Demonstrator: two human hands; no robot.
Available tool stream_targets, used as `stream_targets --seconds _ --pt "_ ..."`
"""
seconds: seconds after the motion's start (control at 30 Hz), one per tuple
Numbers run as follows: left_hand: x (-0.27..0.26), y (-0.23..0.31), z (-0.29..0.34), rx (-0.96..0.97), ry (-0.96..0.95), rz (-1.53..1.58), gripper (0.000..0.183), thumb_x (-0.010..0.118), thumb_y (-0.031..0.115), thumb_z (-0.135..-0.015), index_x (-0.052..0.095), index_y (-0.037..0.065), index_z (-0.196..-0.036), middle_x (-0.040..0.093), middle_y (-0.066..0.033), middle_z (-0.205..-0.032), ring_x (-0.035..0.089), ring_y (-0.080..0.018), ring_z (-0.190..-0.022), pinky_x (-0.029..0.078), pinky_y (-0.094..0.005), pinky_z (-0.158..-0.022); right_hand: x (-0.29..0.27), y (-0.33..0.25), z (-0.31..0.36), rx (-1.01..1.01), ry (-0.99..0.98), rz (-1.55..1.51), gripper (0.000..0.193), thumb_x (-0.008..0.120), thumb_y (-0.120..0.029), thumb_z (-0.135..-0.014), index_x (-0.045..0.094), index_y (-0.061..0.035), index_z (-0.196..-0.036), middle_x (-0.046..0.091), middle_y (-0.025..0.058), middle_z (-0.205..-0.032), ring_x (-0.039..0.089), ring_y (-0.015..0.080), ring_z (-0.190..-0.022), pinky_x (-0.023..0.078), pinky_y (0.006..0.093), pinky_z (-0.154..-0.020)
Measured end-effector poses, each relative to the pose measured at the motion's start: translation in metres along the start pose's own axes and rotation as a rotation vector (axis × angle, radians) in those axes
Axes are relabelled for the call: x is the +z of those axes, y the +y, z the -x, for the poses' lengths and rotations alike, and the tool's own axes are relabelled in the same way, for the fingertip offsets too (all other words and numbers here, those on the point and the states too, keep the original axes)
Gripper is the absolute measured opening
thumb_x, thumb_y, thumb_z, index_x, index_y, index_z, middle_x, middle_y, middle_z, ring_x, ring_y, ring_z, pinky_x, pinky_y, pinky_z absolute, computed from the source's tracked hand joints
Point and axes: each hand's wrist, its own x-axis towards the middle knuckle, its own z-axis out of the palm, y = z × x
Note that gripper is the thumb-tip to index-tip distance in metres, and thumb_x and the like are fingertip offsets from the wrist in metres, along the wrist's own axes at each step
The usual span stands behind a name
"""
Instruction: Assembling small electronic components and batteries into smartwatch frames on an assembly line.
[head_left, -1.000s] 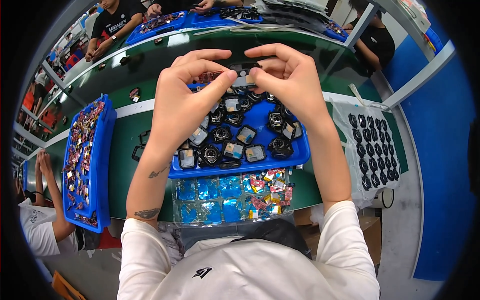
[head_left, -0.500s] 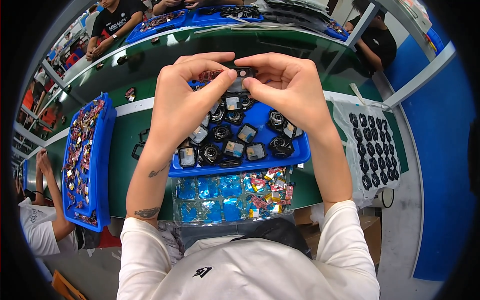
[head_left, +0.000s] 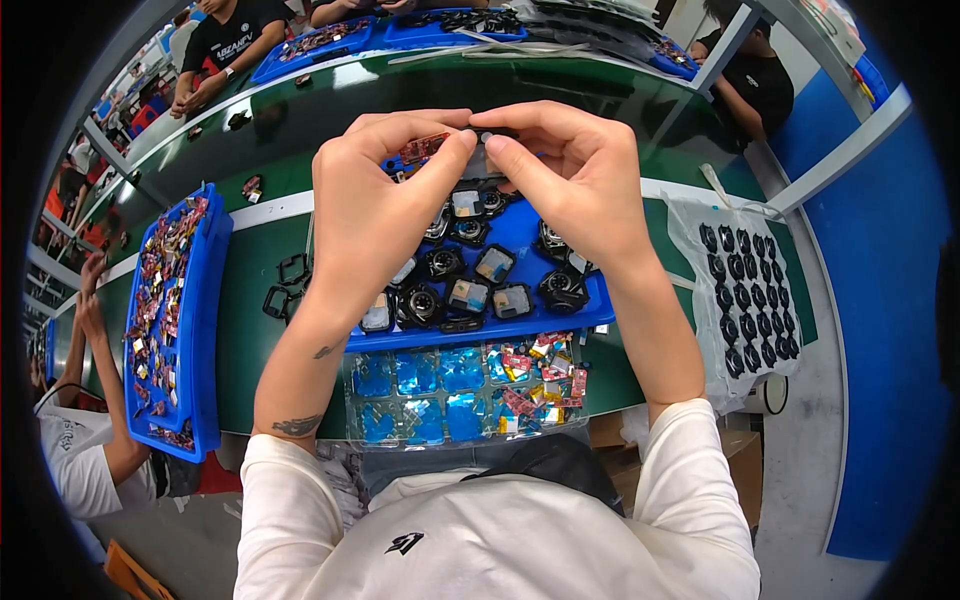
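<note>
My left hand (head_left: 385, 170) and my right hand (head_left: 570, 175) meet above the far side of a blue tray (head_left: 480, 330), thumbs and fingertips pressed together. Between them they pinch a small black-and-grey watch case (head_left: 478, 168), mostly covered by the fingers. Beside the left fingers shows a red circuit board (head_left: 425, 148); whether it is attached to the case I cannot tell. Below the hands, the tray holds several black watch cases (head_left: 468, 297), some with grey backs up and others with round dials showing.
In front of the tray lies a clear blister tray (head_left: 420, 400) with blue-filmed parts and small boards. A blue bin (head_left: 215, 330) of circuit boards stands left, near black frames (head_left: 290, 270). At right, watch cases sit in rows on a white sheet (head_left: 690, 270). Co-workers sit across and left.
The held case has tilted, and its black face with the pale round spot is now mostly covered. Small parts on the far green surface have shifted left. A co-worker's hands at left have risen.
</note>
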Motion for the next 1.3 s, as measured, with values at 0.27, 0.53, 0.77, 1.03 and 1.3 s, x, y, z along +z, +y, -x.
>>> stream_targets --seconds 0.27,0.53,0.77,1.03,1.3 --pt "0.002 -0.003 0.0 0.032 -0.033 0.032 0.013 0.069 0.01 -0.078 0.071 0.0 -0.085 0.07 -0.0122 -0.089 0.064 -0.0128 -0.076 0.05 -0.0246 -0.07 0.0 -0.001 -0.003 -0.055 0.165 0.02 0.015 0.062 -0.002 -0.079 0.07 -0.0004 -0.092 0.068 0.0071 -0.074 0.063 0.0082 -0.066 0.05 0.02 -0.058" --pt "0.0 -0.002 -0.001 0.063 0.035 0.014 0.011 0.071 0.008 -0.077 0.069 -0.001 -0.082 0.07 -0.0102 -0.086 0.064 -0.0097 -0.071 0.05 -0.0218 -0.066 -0.004 0.0 -0.006 -0.013 0.099 -0.114 0.017 0.068 -0.007 -0.079 0.067 0.0023 -0.094 0.068 0.0077 -0.08 0.063 0.0094 -0.07 0.051 0.0212 -0.065" --pt "0.0 -0.003 -0.002 0.062 0.026 0.039 0.011 0.071 0.009 -0.078 0.068 -0.001 -0.081 0.067 -0.0054 -0.076 0.061 -0.0072 -0.064 0.049 -0.0197 -0.06 -0.002 0.003 -0.007 0.054 0.078 -0.194 0.021 0.071 -0.008 -0.078 0.067 0.0024 -0.095 0.068 0.0097 -0.083 0.064 0.0118 -0.074 0.052 0.0235 -0.069" --pt "0.0 -0.009 -0.002 0.095 0.009 0.002 0.01 0.072 0.01 -0.076 0.069 0.001 -0.08 0.067 -0.0059 -0.079 0.063 -0.0105 -0.07 0.049 -0.0208 -0.063 -0.012 0.001 -0.009 0.237 -0.142 -0.183 0.024 0.066 -0.01 -0.083 0.065 0.0014 -0.105 0.067 0.0081 -0.087 0.063 0.0107 -0.076 0.052 0.0238 -0.069" --pt "-0.003 -0.005 -0.004 0.131 -0.042 -0.167 0.012 0.072 0.014 -0.076 0.07 0.003 -0.082 0.066 -0.0041 -0.077 0.051 -0.0092 -0.058 0.041 -0.0218 -0.054 -0.013 0.005 -0.011 0.202 -0.018 -0.211 0.021 0.064 -0.011 -0.084 0.065 0.002 -0.101 0.068 0.0092 -0.085 0.064 0.0101 -0.074 0.053 0.0233 -0.064"
